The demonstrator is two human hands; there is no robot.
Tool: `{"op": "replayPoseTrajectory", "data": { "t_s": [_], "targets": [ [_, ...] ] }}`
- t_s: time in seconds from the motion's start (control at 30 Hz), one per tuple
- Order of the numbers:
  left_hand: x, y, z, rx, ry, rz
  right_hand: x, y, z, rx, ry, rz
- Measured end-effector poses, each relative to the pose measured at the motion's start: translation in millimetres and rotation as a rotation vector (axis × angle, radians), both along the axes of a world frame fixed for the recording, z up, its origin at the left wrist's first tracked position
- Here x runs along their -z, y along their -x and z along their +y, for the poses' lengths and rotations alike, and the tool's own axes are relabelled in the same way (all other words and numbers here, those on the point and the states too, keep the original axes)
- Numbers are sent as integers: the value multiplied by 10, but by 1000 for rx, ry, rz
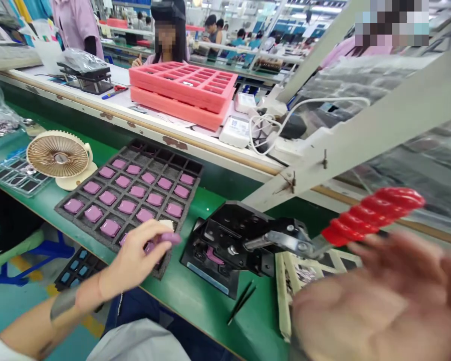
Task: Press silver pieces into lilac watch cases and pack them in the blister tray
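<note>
My left hand (145, 248) pinches a small purple plastic piece (170, 237) between thumb and fingers, above the near right corner of a dark foam tray (108, 193). Similar purple pieces (127, 206) sit in many of the tray's compartments. To the right stands a black toggle press (235, 230) with a red ribbed handle (374, 215); a purple part (214, 255) shows in its fixture. Blurred and close to the camera, my right hand (379, 301) is open, palm showing, just below the handle. Whether its fingertips touch the handle I cannot tell.
Black tweezers (241, 302) lie on the green bench before the press. A cream crate (284, 296) with small parts stands right of it. Behind the tray are a fan (60, 155), a shelf with pink foam trays (180, 95), and a slanted white post (308, 165). Several people are beyond.
</note>
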State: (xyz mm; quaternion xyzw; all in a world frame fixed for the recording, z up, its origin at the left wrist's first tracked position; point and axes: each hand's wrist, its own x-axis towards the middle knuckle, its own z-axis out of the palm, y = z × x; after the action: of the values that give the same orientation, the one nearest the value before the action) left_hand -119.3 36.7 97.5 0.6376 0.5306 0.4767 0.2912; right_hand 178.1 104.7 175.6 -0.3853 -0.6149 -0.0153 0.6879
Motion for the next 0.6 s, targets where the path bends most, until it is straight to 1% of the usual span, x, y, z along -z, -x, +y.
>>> {"op": "replayPoseTrajectory", "data": {
  "t_s": [0.07,0.1,0.13,0.17,0.2,0.23,0.27,0.3,0.33,0.4,0.43,0.5,0.57,0.6],
  "targets": [
    [-33,270,411,-62,-6,149,-421,84,150,-215,149,-15],
    [-33,388,646,-64,13,246,-568,163,165,-279,193,-29],
    [-27,494,891,-68,21,279,-656,255,147,-285,205,-35],
    [-17,587,1136,-75,26,295,-678,349,103,-235,165,-37],
    [-8,666,1374,-94,29,310,-634,433,46,-147,66,-35],
    [2,728,1595,-121,30,323,-533,498,-15,-71,-64,-35],
    [11,773,1795,-147,32,340,-388,540,-75,-37,-183,-44],
    [20,798,1968,-167,36,362,-217,560,-130,-41,-265,-70],
    [32,802,2114,-177,43,389,-38,560,-179,-65,-314,-107],
    [62,758,2328,-161,64,456,277,523,-273,-85,-258,-223],
    [78,719,2401,-143,76,498,393,490,-322,-88,-192,-287],
    [99,639,2496,-116,93,596,534,399,-432,-92,-98,-341],
    [76,603,2543,-125,102,703,603,258,-557,-51,-96,-265],
    [39,615,2555,-142,109,756,636,165,-624,5,-91,-215]
  ]
}}
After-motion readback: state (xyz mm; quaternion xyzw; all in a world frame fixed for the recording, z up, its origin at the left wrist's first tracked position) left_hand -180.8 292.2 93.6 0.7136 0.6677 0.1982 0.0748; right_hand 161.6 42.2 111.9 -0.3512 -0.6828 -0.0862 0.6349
